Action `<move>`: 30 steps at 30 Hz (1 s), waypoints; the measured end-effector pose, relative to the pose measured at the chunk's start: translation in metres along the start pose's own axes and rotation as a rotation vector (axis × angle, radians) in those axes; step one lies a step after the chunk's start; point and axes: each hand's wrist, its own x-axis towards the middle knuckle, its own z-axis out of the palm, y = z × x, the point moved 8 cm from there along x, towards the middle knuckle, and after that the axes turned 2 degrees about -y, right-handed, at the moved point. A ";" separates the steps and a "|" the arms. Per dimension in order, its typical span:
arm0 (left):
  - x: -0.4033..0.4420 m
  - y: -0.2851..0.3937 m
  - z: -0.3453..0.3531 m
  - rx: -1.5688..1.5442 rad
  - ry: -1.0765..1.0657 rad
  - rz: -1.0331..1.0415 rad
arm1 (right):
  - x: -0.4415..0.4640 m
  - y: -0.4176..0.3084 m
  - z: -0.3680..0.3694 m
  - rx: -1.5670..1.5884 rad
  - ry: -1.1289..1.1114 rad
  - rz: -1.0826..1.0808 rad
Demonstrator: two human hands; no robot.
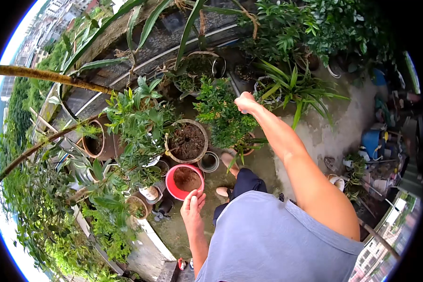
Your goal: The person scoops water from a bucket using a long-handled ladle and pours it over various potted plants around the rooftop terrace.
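Head view: left hand [192, 209], fingers curled, at the rim of a red bucket [169, 182] — whether pinching it, cannot be told. Farther out, right hand [246, 102] clasping a long-handled dipper [234, 86] — beside a potted plant [187, 83].

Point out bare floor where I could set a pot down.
Bare concrete lies between the long-leaved plant and the blue bucket. A smaller patch lies between the pink bucket and the pale-edged ledge. Crowded: around the soil-filled pot, hemmed by a bush and a small grey pot.
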 end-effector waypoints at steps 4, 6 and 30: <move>0.001 0.003 0.013 0.049 -0.024 -0.007 | -0.021 0.009 -0.010 -0.117 -0.023 -0.003; 0.004 0.005 0.020 0.067 -0.038 -0.002 | -0.009 0.006 -0.001 -0.183 -0.024 -0.080; -0.023 -0.011 0.045 0.147 -0.151 0.019 | -0.047 0.076 0.012 0.600 -0.151 -0.136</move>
